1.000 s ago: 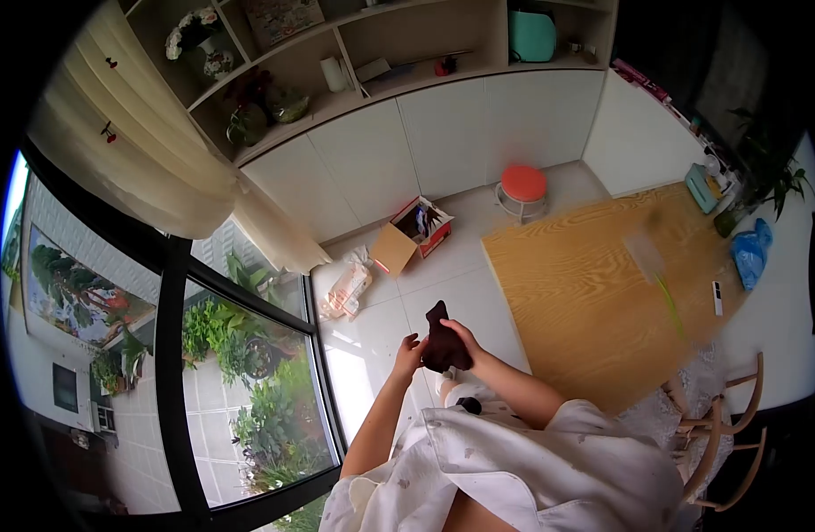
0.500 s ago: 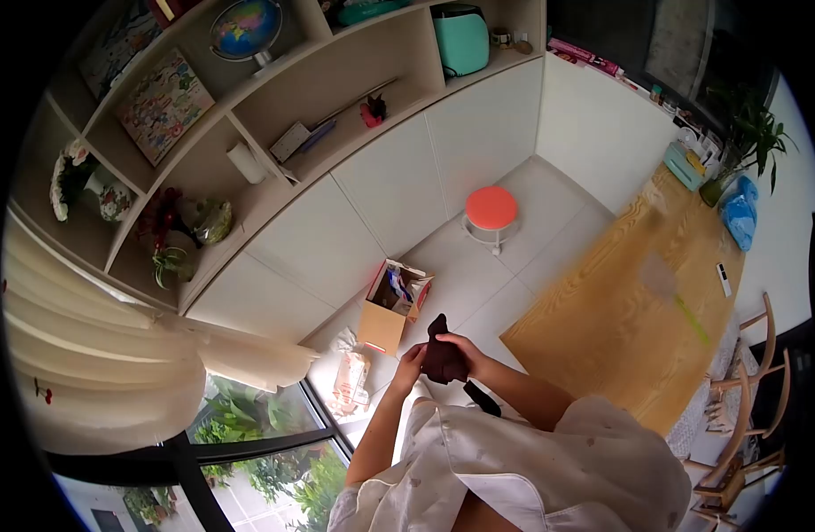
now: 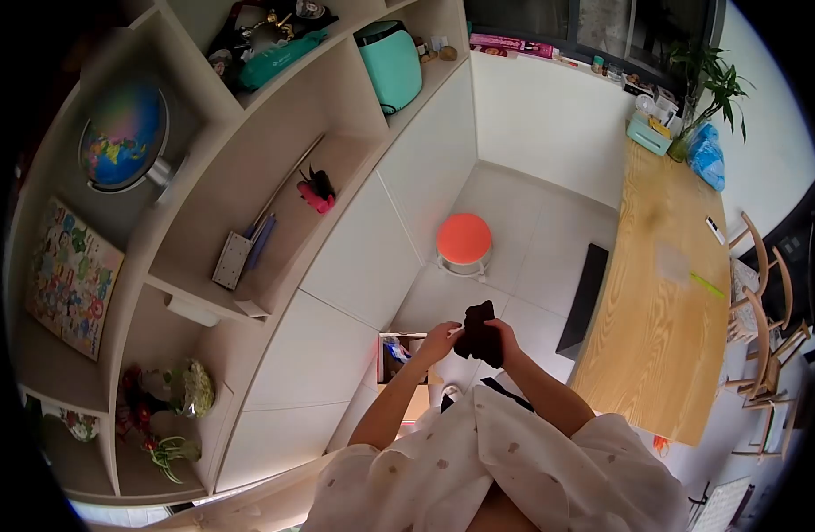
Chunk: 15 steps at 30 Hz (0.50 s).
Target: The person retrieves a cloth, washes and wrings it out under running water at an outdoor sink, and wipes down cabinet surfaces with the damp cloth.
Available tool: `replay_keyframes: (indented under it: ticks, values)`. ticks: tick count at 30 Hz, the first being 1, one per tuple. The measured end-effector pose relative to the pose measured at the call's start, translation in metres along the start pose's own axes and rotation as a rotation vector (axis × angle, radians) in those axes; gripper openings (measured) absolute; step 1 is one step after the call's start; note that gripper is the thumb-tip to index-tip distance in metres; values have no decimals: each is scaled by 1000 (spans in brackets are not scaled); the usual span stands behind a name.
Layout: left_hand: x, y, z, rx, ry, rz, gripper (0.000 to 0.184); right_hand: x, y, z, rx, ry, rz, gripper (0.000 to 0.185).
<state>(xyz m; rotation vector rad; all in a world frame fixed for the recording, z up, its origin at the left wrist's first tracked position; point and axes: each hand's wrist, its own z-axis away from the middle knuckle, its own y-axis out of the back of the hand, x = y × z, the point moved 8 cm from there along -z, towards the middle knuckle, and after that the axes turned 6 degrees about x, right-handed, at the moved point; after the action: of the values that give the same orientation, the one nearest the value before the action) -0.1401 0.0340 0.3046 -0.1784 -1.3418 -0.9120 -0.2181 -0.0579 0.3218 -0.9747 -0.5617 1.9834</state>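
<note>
A dark, limp cloth item [image 3: 480,335] with an uneven outline is held out before my body; its exact kind is not clear. My right hand [image 3: 506,340] grips its right side, the thumb along the edge. On the other side, my left hand [image 3: 439,340] pinches its left edge, where a small pale spot shows by the fingertips. Below my left forearm stands an open cardboard box [image 3: 417,405] with a blue-and-white packet [image 3: 397,349] among its contents.
A round red-topped stool [image 3: 464,238] stands on the tiled floor ahead. To the right runs a long wooden table [image 3: 651,337], with wooden chairs [image 3: 762,346] beyond it. Shelves with a globe [image 3: 124,146] and a turquoise case [image 3: 391,69] line the left. A dark panel [image 3: 584,301] is beside the table.
My view has turned to the right and I have moved closer to the stool. The cloth item stays between both hands, which now hold it more spread out.
</note>
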Motion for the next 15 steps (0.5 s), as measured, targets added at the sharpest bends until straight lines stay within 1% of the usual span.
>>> replay_keyframes:
  ticks: [2,3,5,7,9,11,12,14,15]
  values:
    - [12,24,-31,105,-335,-389,35,-17,-3,-12,58,110,-109,41]
    - [11,32,-46,87,-336,-382,35,-22,-6,-16,38,101,-135,37]
    - [9,54,-84,135,-291,-711,42,-38,0,-34,21,102,-162,34]
    - [10,77,-124,136,-256,-918,47,-45,23,-55,144,68,-109,33]
    - [21,104,-165,159,-246,-1137,50,-60,26,-76,147,86,-113,34]
    - [34,131,-210,116,-203,-1304,47,-83,23,-100,129,109,-113,34]
    - [38,145,-235,123,-196,-1301,47,-94,21,-110,123,103,-110,34]
    - [46,169,-285,179,-262,-1462,44,-121,17,-133,119,86,-100,34]
    - [49,179,-307,177,-251,-1459,44,-136,17,-143,153,98,-75,35]
